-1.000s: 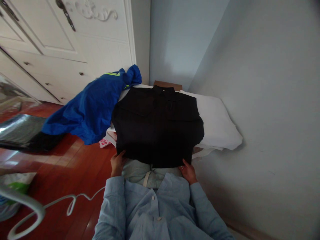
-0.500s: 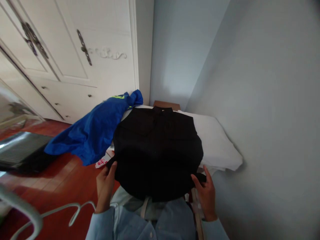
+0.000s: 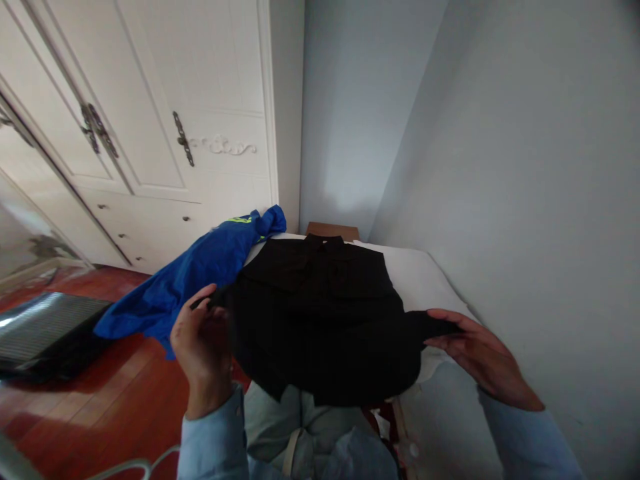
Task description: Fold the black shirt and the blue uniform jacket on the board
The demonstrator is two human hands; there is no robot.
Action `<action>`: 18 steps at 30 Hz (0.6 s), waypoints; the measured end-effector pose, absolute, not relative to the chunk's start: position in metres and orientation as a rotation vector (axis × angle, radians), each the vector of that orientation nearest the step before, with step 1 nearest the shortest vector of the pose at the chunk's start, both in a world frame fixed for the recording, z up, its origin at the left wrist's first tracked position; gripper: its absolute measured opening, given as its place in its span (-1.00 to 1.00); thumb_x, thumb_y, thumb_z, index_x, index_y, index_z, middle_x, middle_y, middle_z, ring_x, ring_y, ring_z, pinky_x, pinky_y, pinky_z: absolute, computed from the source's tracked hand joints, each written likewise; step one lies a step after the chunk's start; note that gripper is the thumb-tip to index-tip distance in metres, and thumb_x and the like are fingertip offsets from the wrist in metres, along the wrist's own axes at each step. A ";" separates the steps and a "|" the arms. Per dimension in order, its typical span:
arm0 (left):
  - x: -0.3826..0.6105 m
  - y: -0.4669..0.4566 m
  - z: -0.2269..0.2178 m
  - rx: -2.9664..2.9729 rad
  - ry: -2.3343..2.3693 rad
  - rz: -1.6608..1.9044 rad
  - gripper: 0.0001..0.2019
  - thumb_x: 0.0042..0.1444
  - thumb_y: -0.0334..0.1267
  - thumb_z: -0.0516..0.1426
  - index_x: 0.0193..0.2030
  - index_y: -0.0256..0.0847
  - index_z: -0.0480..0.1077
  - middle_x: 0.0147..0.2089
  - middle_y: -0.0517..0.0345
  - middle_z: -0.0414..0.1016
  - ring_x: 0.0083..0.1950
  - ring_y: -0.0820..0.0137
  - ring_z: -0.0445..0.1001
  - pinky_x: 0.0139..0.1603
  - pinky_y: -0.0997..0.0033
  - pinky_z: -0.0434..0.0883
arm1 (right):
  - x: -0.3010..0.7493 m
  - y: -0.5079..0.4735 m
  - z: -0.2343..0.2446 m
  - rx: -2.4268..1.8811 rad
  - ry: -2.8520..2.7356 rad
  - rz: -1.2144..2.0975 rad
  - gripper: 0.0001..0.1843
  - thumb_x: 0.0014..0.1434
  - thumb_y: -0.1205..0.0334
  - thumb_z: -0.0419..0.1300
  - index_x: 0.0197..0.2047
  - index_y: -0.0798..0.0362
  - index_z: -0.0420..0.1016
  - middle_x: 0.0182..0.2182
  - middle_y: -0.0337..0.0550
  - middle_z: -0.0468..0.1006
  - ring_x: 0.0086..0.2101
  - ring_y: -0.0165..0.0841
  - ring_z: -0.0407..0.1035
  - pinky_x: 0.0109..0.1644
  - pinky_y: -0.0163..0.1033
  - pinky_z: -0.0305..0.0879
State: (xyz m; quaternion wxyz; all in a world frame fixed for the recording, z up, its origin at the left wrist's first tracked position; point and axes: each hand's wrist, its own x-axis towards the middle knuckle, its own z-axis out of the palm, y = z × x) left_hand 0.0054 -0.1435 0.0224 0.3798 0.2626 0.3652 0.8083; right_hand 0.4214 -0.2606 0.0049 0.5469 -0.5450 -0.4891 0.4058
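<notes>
Head-worn view, forward and downward

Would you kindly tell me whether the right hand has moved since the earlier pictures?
Yes, the right hand has moved rightward relative to the white wardrobe.

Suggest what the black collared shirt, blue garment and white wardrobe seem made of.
Black collared shirt: matt cloth, perhaps cotton; it sags without shine.
Blue garment: smooth fabric, possibly synthetic; soft folds.
White wardrobe: probably painted wood or board; moulded panels.

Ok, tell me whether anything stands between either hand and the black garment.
Nothing visible does: the left hand and right hand each already hold an edge of the black garment. The blue garment lies beyond the left hand, not between.
</notes>
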 end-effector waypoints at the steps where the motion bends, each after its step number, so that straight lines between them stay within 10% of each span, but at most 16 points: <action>1: 0.008 -0.132 0.030 0.700 0.812 2.072 -0.75 -0.15 -0.23 0.19 -0.29 -0.27 0.52 -0.49 0.22 0.40 -0.47 0.52 0.36 -0.46 0.56 0.32 | 0.430 -0.254 0.014 -1.301 -1.202 0.937 -0.41 0.02 -0.10 0.43 0.07 -0.01 0.58 -0.08 0.07 0.65 -0.17 -0.09 0.59 -0.06 -0.05 0.57; 10: 0.041 -0.029 0.086 1.075 0.796 1.987 -0.66 -0.17 -0.31 0.38 -0.18 -0.24 0.53 -0.36 0.22 0.56 -0.33 0.45 0.55 -0.19 0.46 0.54 | 0.464 -0.155 0.081 -1.216 -1.185 0.631 -0.57 -0.08 0.01 0.49 -0.17 0.03 0.61 -0.41 -0.14 0.65 -0.43 -0.31 0.54 -0.33 -0.27 0.52; 18: 0.075 0.133 0.097 1.220 1.160 1.793 -0.87 0.09 -0.31 0.19 -0.23 -0.30 0.45 -0.33 0.08 0.58 -0.39 0.43 0.58 -0.35 0.48 0.53 | 0.499 0.010 0.084 -1.414 -1.132 0.631 -0.61 0.09 0.03 0.33 -0.10 0.13 0.52 -0.60 -0.22 0.52 -0.71 -0.47 0.29 -0.71 -0.43 0.00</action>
